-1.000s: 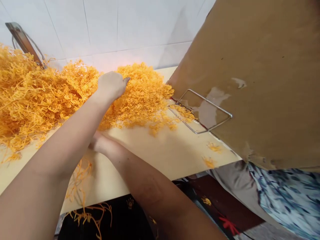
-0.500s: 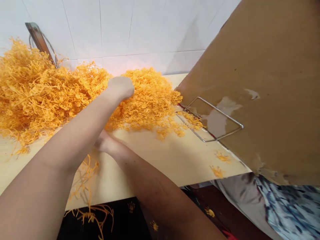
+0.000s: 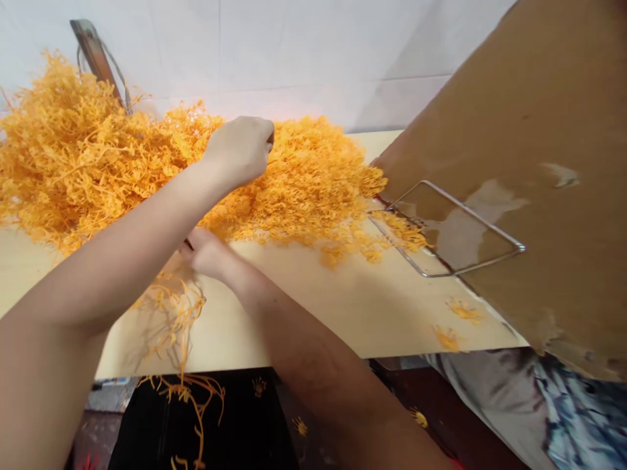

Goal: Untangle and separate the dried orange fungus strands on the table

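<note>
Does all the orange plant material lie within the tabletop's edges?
No: some orange stems reach past the front edge of the tabletop, showing against the black area below.

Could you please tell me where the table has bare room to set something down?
The widest bare table patch lies between the right forearm, the orange heap and the wire frame. A smaller one, far left, lies between heap and left forearm. The heap crowds most of the wall side.
</note>
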Demonstrator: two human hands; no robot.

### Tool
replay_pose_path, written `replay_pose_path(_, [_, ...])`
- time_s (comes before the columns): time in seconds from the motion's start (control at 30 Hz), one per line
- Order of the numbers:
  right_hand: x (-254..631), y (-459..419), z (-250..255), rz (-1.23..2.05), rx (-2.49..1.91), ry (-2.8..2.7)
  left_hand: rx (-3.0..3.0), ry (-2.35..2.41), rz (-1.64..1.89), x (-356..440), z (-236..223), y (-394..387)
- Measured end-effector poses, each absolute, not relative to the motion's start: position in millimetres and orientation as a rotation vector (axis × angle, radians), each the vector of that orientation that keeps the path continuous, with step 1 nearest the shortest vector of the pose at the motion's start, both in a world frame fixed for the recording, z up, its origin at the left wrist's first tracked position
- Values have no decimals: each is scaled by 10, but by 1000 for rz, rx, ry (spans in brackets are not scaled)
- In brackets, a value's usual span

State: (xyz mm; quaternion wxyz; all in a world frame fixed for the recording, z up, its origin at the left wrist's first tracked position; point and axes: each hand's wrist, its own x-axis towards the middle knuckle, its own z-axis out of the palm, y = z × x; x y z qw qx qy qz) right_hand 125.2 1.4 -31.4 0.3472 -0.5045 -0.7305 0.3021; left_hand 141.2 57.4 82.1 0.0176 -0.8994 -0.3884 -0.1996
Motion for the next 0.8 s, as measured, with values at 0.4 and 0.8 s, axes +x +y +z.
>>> replay_pose_path(0.4, [1325,-63,-193,468,-1746,-1865,-3145,-1287,-148,-637,330,-401])
replay_pose_path(0.8, [1272,-395,-159,4,-1955,-2028,-2926,-1333,-319,-623,38,-214])
